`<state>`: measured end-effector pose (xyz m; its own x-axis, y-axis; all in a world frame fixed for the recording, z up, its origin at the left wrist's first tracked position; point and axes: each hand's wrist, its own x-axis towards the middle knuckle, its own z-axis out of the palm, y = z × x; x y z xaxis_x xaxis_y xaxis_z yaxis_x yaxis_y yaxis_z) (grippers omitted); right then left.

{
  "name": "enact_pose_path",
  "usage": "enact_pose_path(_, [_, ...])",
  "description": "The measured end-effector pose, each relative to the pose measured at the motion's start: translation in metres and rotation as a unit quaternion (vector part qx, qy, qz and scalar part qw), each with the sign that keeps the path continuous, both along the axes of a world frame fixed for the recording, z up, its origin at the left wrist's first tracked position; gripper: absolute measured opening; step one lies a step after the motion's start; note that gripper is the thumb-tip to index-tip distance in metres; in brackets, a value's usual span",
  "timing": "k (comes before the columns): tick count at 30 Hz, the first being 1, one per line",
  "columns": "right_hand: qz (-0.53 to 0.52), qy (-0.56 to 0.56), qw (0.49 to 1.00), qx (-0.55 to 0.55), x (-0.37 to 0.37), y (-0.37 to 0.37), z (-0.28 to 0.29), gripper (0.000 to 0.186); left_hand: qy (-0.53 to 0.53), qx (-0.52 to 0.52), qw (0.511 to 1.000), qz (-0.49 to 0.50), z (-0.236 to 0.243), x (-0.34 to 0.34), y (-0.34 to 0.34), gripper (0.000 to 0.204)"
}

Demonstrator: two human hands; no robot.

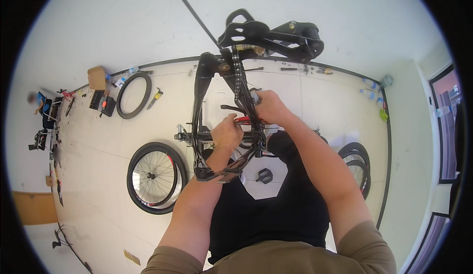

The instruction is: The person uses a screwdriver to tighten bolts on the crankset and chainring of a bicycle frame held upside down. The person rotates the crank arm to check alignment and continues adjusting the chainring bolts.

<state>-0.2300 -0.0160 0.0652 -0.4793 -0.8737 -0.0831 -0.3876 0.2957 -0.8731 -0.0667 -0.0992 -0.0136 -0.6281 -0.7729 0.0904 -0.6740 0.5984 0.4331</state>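
Note:
A black bicycle frame hangs in front of me from a black clamp-like bracket. My left forearm passes through the frame, and my left hand has its fingers curled closed beside a small red piece. What lies in those fingers is hidden. My right hand is closed at the frame's right tube, next to a small grey part; its grip is partly covered. A chain hangs down along that tube. A black crank arm juts out just above my left hand.
On the floor to the left lie a spoked wheel, a tyre, a yellow-black tool and a cardboard box. More wheels rest at right. Below the frame is a pedal. A hammer and bottles lie along the wall.

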Motion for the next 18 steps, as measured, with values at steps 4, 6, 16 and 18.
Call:
enact_pose_path(4, [-0.006, -0.025, 1.0, 0.009, 0.003, 0.001, 0.01, 0.022, 0.071, 0.001, 0.998, 0.002, -0.008, 0.002, 0.001, 0.028])
enact_pose_path(6, [-0.018, -0.046, 0.999, 0.003, 0.0, 0.001, 0.006, 0.02, 0.121, -0.017, 0.992, -0.005, -0.011, 0.003, 0.002, 0.027])
enact_pose_path(16, [-0.017, -0.147, 0.988, -0.054, -0.002, -0.037, 0.014, 0.024, 0.271, 0.065, 0.958, 0.065, -0.003, -0.003, 0.005, 0.032])
enact_pose_path(18, [-0.032, -0.162, 0.986, -0.029, 0.0, -0.044, 0.012, 0.026, 0.296, 0.049, 0.952, 0.057, -0.006, -0.004, 0.002, 0.032])
